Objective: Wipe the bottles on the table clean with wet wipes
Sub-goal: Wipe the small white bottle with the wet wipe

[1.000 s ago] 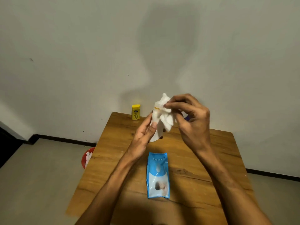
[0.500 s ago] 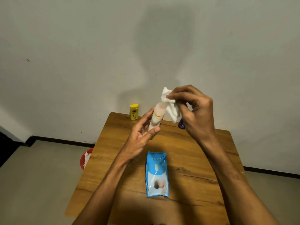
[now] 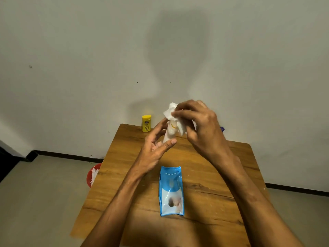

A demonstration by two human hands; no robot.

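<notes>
Pinching a crumpled wet wipe [image 3: 171, 111] over the top of a slim white bottle [image 3: 170, 135], the right hand [image 3: 201, 129] curls its fingers round the cloth; the left hand [image 3: 156, 148] grips the bottle's lower end between thumb and bent fingers, holding it tilted above the far half of the table [image 3: 122, 157]. The bottle looks light, stiff and smooth, probably slick once damp, so a hold low on its body, clear of the wipe, seems wise; the wipe is soft and limp. At six o'clock from the hands lies the blue wipes pack [image 3: 171, 191]; at ten o'clock a yellow bottle [image 3: 146, 123] stands at the table's far edge; at three o'clock something purple [image 3: 222, 129] shows, mostly hidden.
</notes>
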